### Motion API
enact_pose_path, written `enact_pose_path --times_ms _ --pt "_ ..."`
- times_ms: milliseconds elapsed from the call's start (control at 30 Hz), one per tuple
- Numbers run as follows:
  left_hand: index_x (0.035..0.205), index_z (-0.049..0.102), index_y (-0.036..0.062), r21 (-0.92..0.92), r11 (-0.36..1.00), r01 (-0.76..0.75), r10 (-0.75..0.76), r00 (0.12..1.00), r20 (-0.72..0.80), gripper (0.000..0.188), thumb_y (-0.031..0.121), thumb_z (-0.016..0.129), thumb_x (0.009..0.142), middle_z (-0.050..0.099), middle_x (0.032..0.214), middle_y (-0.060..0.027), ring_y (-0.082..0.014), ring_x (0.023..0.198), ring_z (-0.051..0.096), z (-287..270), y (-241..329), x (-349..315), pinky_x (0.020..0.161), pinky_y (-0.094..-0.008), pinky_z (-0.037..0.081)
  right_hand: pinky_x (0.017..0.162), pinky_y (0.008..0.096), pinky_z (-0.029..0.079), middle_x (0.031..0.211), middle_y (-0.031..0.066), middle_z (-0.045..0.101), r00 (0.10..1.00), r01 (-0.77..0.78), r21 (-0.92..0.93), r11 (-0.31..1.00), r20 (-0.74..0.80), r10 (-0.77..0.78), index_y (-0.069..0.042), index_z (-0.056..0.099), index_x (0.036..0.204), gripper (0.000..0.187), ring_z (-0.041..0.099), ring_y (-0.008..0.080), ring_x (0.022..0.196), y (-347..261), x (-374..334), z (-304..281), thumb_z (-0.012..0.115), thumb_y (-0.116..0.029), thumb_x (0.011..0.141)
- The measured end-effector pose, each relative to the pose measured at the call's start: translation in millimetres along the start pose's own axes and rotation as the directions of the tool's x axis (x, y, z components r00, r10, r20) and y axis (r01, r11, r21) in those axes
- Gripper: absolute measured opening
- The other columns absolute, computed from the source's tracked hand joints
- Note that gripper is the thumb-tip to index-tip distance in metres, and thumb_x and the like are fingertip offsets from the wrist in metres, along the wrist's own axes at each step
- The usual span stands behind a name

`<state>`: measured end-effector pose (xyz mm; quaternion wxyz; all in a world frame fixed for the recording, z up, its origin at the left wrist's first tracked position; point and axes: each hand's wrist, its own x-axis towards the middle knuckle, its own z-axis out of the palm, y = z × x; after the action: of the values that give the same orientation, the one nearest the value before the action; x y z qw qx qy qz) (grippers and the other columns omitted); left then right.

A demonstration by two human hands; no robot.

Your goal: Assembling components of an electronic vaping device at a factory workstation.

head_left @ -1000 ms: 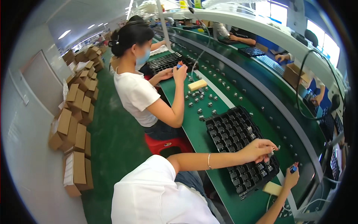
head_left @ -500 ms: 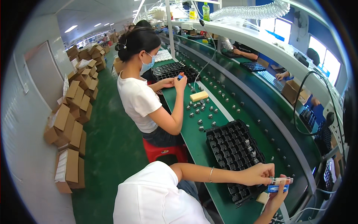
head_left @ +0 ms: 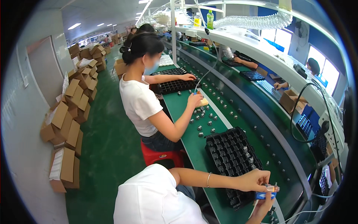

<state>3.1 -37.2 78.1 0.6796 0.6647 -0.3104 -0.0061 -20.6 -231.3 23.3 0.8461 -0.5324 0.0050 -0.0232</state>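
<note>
A small blue block-shaped device with a see-through top (head_left: 267,191) is in my right hand (head_left: 262,206), its fingers wrapped round it from below. My left hand (head_left: 257,180) comes in from the left, with thumb and fingers pinched together against the device's upper left side. Whatever lies between those fingertips is hidden. Under my left forearm lies a black tray (head_left: 232,153) with rows of pockets, several holding small grey-metal parts (head_left: 250,159). Beside my right wrist, more small parts (head_left: 273,218) sit on the green bench top.
A green bench (head_left: 188,147) runs alongside a conveyor (head_left: 257,136) carrying scattered small parts. On my left, a seated co-worker (head_left: 143,100) reaches over another black tray (head_left: 173,84). A pale yellow block (head_left: 203,102) lies near the co-worker's hand. A black cable (head_left: 292,112) hangs at right.
My hands and the blue device have moved left and slightly down. The co-worker's one hand has gone to the far tray, the other down beside the yellow block. The view has shifted slightly.
</note>
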Motion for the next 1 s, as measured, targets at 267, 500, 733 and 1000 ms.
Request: enact_pose_path --times_ms 267,500,733,1000 --pt "0.096 0.051 0.0005 -0.053 0.997 0.052 -0.046 0.992 0.114 0.020 0.009 0.066 0.087 0.057 0.070 -0.0020 -0.0047 0.062 0.052 2 0 1 0.054 -0.0220 0.041 0.077 0.0307 0.056 0.117 0.0104 0.061 0.988 0.092 0.065 0.994 -0.128 -0.083 -0.003 0.052 0.128 0.040 0.064 0.0174 0.099 -7 -15 11 0.065 -0.013 0.092" --pt "0.104 0.053 0.0017 -0.287 0.936 0.206 -0.165 0.973 0.161 0.019 0.005 0.066 0.090 0.064 0.095 -0.0034 -0.0057 0.087 0.061 -5 -12 -11 0.074 -0.0209 0.050 0.082 0.0296 0.054 0.110 0.0090 0.063 0.999 0.050 0.069 0.996 -0.002 -0.050 0.000 0.054 0.123 0.038 0.064 0.0171 0.096 -10 -19 20 0.066 -0.009 0.088" --pt "0.106 0.053 0.0045 -0.373 0.859 0.351 -0.277 0.931 0.238 0.023 0.008 0.068 0.089 0.066 0.087 -0.0046 -0.0062 0.072 0.061 3 5 -28 0.058 -0.0187 0.045 0.076 0.0282 0.055 0.104 0.0078 0.065 0.999 0.036 -0.049 0.998 -0.001 -0.037 0.000 0.056 0.116 0.043 0.066 0.0151 0.091 -21 -55 25 0.074 -0.016 0.081" --pt "0.104 0.054 0.0010 -0.414 0.851 0.324 -0.244 0.941 0.235 0.021 0.004 0.068 0.089 0.064 0.091 -0.0038 -0.0051 0.073 0.060 2 -2 -21 0.055 -0.0166 0.043 0.070 0.0248 0.054 0.104 0.0064 0.066 0.991 0.048 0.101 0.994 -0.125 -0.036 -0.001 0.057 0.119 0.046 0.066 0.0125 0.088 -28 -57 35 0.071 -0.031 0.087"
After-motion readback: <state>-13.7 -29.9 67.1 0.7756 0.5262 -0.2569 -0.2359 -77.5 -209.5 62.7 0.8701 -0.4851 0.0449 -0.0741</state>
